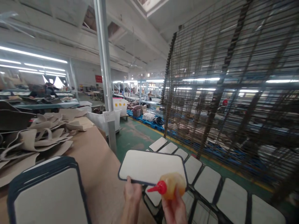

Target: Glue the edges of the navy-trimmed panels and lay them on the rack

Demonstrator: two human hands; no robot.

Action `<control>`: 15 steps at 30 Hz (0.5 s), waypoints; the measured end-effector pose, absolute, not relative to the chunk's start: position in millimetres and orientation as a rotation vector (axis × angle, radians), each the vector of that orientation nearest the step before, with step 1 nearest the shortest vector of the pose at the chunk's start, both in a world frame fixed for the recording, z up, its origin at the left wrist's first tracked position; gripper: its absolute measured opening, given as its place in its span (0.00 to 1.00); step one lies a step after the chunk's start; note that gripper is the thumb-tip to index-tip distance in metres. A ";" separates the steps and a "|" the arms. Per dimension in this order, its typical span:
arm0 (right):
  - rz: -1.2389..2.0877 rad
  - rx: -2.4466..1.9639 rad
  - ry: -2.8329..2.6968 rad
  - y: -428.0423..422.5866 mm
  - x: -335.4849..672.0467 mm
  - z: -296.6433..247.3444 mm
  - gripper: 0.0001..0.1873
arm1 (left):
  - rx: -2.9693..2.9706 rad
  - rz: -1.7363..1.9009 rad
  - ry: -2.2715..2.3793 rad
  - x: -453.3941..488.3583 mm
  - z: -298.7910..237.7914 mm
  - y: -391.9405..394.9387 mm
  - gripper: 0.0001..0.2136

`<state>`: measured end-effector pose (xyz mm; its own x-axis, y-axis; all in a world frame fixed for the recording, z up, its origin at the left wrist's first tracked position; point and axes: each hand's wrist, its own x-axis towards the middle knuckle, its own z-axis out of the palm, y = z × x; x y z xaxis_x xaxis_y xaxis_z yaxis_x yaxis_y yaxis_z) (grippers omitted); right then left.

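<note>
A white rounded-rectangle panel with a dark blue rim (pixel 147 165) is held up in front of me. Gripping its lower left edge is my left hand (pixel 132 191), thumb on the white face. My right hand (pixel 174 203) is wrapped round a squeeze bottle (pixel 174 183) of amber liquid with a red nozzle. That nozzle points left, in front of the panel's lower right edge; whether it touches the panel I cannot tell. At the lower left, a stack of similar dark-rimmed panels (pixel 49 189) lies on the brown table (pixel 102 174).
Grey-beige cut pieces (pixel 35 137) are heaped on the table's left. More white panels (pixel 207 179) lie in rows at lower right, beside a tall wire rack (pixel 205 77). A metal post (pixel 105 62) and a white bin (pixel 93 118) stand beyond the table, on a green floor (pixel 135 132).
</note>
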<state>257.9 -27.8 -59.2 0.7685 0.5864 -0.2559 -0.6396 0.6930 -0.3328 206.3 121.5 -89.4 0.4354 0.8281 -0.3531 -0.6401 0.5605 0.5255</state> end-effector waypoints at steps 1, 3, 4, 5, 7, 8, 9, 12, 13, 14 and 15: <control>0.689 -0.415 0.145 -30.0 259.9 -58.3 0.26 | 0.253 0.933 0.667 202.3 -88.0 117.2 0.21; 0.686 -0.413 0.119 -35.7 265.8 -63.9 0.26 | 0.124 0.895 0.669 193.5 -83.1 111.9 0.20; 0.689 -0.415 0.077 -38.7 269.9 -69.4 0.25 | 0.094 0.854 0.632 188.9 -81.8 110.3 0.20; 0.694 -0.414 0.024 -41.6 274.8 -75.6 0.23 | 0.096 0.807 0.585 184.2 -82.6 109.2 0.19; 0.697 -0.415 -0.077 -47.0 285.7 -88.0 0.18 | 0.139 0.739 0.510 173.6 -93.6 108.0 0.15; 0.684 -0.420 -0.112 -49.4 291.1 -93.0 0.16 | 0.182 0.715 0.498 167.5 -104.1 108.1 0.12; 0.670 -0.432 -0.132 -51.8 295.9 -96.9 0.15 | 0.245 0.704 0.502 160.9 -116.9 108.8 0.09; 0.610 -0.479 -0.127 -58.7 304.0 -101.3 0.16 | 0.662 0.678 0.664 143.2 -153.1 114.0 0.09; 0.596 -0.488 -0.115 -61.1 304.2 -101.1 0.16 | 0.802 0.674 0.721 140.7 -157.7 115.9 0.12; 0.582 -0.494 -0.117 -63.7 303.3 -100.5 0.16 | 0.903 0.687 0.753 141.3 -155.7 117.4 0.15; 0.574 -0.496 -0.131 -66.4 301.5 -99.9 0.16 | 0.987 0.707 0.757 145.6 -146.6 118.4 0.19</control>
<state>301.5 -66.4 -99.9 0.8351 0.5498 -0.0174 -0.4881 0.7260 -0.4845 145.6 118.4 -146.6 0.5493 0.8032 -0.2306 -0.1753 0.3805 0.9080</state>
